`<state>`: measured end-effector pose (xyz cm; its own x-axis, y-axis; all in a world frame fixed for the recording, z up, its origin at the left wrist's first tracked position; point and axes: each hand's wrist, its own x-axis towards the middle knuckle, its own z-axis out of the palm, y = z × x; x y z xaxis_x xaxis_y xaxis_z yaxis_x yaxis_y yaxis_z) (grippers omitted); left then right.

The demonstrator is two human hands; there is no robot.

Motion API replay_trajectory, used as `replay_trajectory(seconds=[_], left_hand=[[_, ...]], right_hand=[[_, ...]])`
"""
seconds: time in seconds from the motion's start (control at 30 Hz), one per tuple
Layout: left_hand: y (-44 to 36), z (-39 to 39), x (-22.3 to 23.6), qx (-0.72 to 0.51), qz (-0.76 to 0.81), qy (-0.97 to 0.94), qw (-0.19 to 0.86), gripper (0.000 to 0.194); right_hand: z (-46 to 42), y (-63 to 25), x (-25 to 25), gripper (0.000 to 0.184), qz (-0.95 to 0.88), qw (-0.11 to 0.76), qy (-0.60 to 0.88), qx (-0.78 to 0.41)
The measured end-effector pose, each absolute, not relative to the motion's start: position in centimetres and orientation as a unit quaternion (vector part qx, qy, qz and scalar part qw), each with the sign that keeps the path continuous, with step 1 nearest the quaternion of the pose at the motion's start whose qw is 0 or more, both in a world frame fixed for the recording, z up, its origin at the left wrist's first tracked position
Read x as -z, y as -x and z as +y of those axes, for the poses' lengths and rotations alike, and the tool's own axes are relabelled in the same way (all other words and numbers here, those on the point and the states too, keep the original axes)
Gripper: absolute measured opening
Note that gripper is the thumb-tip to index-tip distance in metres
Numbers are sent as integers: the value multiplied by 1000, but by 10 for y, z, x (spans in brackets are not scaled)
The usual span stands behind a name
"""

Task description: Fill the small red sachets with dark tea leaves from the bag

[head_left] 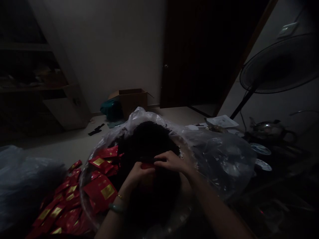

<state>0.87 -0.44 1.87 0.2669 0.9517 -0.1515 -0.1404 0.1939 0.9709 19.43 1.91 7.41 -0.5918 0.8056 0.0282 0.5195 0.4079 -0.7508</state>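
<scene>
A red packet (147,166) is between my two hands, above a large heap of dark loose material (149,137) that looks like tea leaves. My left hand (134,177) grips the packet's left upper edge, thumb pointing inward. On the opposite side, the closed fingers of my right hand (173,161) pinch its upper edge. Dim light hides most of the packet's lower part. The heap lies in clear plastic sheeting (139,114) inside a round clear tub (83,196). Several red packets with gold labels (101,192) rest in the tub's left side, close to my left wrist.
More red packets (67,212) are piled outside the tub, beside a translucent plastic bag (27,186). Behind stand an open cardboard box (133,101) and a teal bag (111,109). At right are a standing fan (276,66), a metal kettle (267,129) and small dishes (260,148).
</scene>
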Motion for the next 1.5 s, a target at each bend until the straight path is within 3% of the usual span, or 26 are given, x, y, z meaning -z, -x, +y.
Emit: replay_trajectory(seconds=[0.43, 0.73, 0.97, 1.5], left_hand=[[-9, -3, -17, -435, 428, -462, 644, 48], [-6, -2, -14, -415, 467, -440, 645, 37], [-7, -1, -15, -427, 451, -454, 639, 43], [-4, 0, -15, -414, 463, -455, 638, 41]], right_hand=[[20, -188, -68, 30, -818, 207, 432, -318], [25, -201, -74, 42, -780, 196, 463, -373], [18, -189, -75, 25, -795, 196, 461, -340], [25, -191, -64, 29, -812, 204, 447, -316]])
